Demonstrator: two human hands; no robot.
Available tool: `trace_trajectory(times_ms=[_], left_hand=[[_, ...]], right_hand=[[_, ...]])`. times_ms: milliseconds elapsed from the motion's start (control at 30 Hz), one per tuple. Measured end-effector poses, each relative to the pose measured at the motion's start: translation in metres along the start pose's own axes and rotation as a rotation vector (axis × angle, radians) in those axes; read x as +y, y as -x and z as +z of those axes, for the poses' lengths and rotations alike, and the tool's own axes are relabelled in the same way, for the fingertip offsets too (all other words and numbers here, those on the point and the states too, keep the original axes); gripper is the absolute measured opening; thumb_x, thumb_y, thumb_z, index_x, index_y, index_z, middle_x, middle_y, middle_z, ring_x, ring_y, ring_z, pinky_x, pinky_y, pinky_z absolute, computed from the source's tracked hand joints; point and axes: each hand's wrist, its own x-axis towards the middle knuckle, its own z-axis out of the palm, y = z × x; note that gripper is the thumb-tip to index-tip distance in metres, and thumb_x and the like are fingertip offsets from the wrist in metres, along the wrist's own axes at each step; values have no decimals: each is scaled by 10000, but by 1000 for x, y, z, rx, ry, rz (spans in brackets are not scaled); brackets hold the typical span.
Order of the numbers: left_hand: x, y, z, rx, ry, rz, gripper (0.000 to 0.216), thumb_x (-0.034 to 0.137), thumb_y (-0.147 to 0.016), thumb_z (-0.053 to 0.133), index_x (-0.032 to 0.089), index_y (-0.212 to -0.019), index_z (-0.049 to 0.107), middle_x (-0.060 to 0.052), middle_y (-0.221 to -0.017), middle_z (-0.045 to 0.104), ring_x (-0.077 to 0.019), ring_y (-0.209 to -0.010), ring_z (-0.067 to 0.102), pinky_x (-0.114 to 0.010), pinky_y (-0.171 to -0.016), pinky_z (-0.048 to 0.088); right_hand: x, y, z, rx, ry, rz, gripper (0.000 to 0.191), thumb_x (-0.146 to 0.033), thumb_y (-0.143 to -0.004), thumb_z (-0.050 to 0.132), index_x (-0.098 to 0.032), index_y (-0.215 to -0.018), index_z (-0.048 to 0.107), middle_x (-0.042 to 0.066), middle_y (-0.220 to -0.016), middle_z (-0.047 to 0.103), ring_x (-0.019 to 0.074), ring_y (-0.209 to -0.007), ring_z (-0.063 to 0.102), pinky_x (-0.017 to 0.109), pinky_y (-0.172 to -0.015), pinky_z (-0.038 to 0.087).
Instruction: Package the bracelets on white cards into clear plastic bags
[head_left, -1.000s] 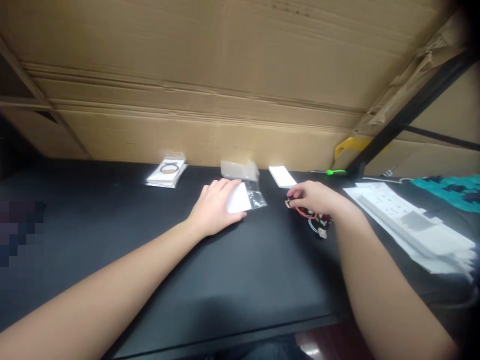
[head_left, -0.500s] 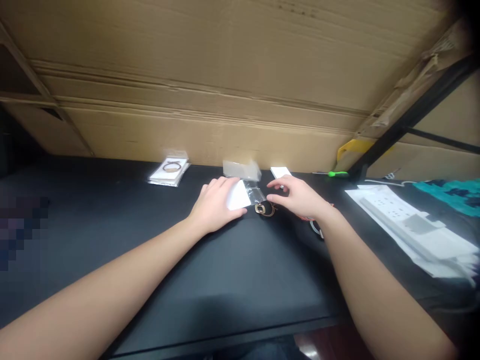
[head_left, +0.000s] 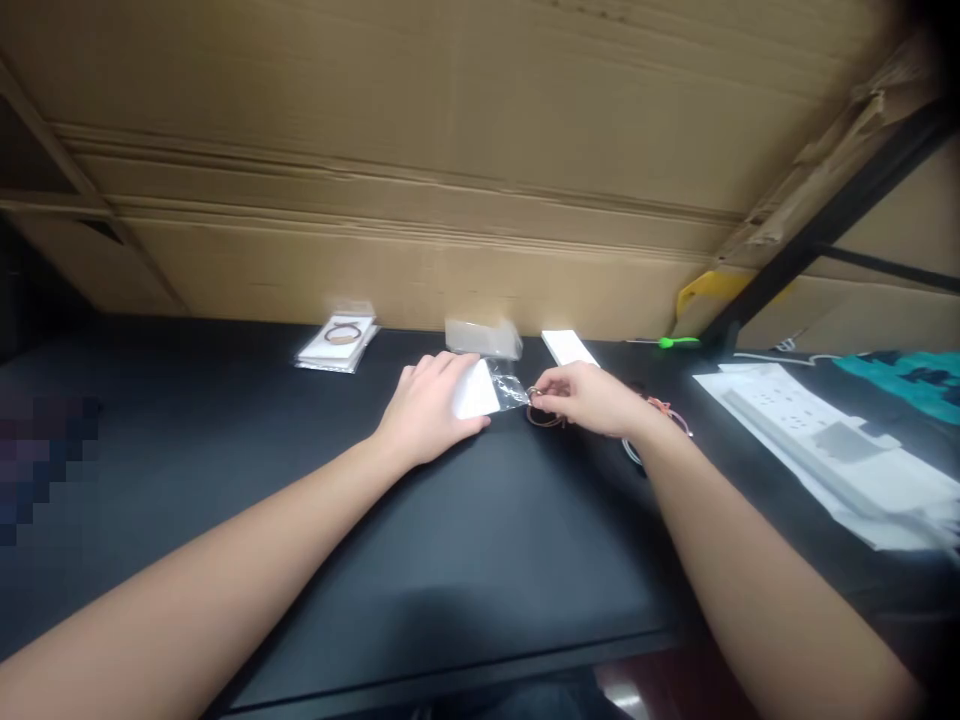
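Left hand (head_left: pixel 427 408) spread on white card (head_left: pixel 475 390) in clear bag (head_left: pixel 510 388); right hand (head_left: pixel 589 398) pinches brown cord bracelet (head_left: pixel 544 418), just outside the bag.

A packing workroom

Big cardboard boxes (head_left: pixel 420 150) stand behind a black counter (head_left: pixel 525 560) holding small plastic packets (head_left: pixel 337 345), beside a metal rack (head_left: pixel 825 220).

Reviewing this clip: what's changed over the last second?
The right hand has moved left, away from the red cord, carrying a brown cord bracelet. It now pinches the bracelet's metal ring at the end of the clear plastic bag. The left hand stayed where it was, resting on the white card in that bag.
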Motion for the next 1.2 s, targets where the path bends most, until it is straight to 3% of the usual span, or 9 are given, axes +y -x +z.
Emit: trace_trajectory(times_ms=[167, 333, 467, 733, 900, 1067, 1200], left_hand=[[4, 0, -4, -8, -41, 73, 662, 393, -701, 673, 246, -1300, 435, -78, -1212, 562, -300, -1050, 501, -432, -867, 385], [9, 1, -5, -76, 8, 201, 666, 404, -714, 668, 240, -1315, 434, -75, -1259, 539, -284, -1086, 491, -416, -912, 370], [11, 1, -5, -97, 33, 275, 650, 380, -719, 657, 245, -1316, 440, -80, -1267, 532, -285, -1108, 489, -421, -940, 359], [9, 1, -4, -44, 52, 260, 636, 402, -719, 664, 233, -1295, 456, -84, -1217, 559, -280, -1072, 509, -418, -903, 382], [8, 1, -4, -8, 85, 225, 634, 417, -706, 669, 219, -1276, 473, -90, -1203, 569, -291, -1050, 518, -425, -883, 389], [9, 1, -4, -22, 106, 235, 596, 409, -723, 665, 234, -1261, 479, -77, -1195, 576, -280, -1044, 522, -424, -893, 387], [7, 1, -2, 43, 152, 155, 643, 431, -698, 703, 241, -1269, 475, -85, -1188, 579, -295, -1044, 529, -441, -893, 396]], right_hand=[[-10, 13, -20, 78, -224, 93, 295, -433, -739, 642, -190, -891, 710, 57, -710, 668, 141, -539, 556, 259, -449, 403], [-27, 14, -9, -139, -208, 111, 236, -414, -727, 659, -184, -740, 710, 65, -712, 691, 139, -513, 559, 242, -402, 377], [-27, 10, 2, -192, -226, 58, 233, -395, -716, 671, -170, -661, 687, 67, -680, 690, 149, -514, 587, 244, -431, 416], [-20, 3, 19, -47, -231, -3, 268, -421, -743, 635, -163, -674, 651, 44, -651, 666, 124, -503, 558, 244, -478, 434], [-25, 6, 14, -81, -279, -55, 205, -365, -764, 610, -171, -748, 673, 34, -693, 668, 124, -549, 554, 233, -477, 397], [-26, 1, 26, 118, -173, -105, 293, -424, -739, 644, -168, -598, 624, 9, -529, 599, 124, -482, 516, 255, -481, 382], [-23, -2, 28, 121, -295, -115, 249, -414, -738, 657, -167, -762, 677, 20, -617, 634, 122, -498, 526, 251, -473, 397]])
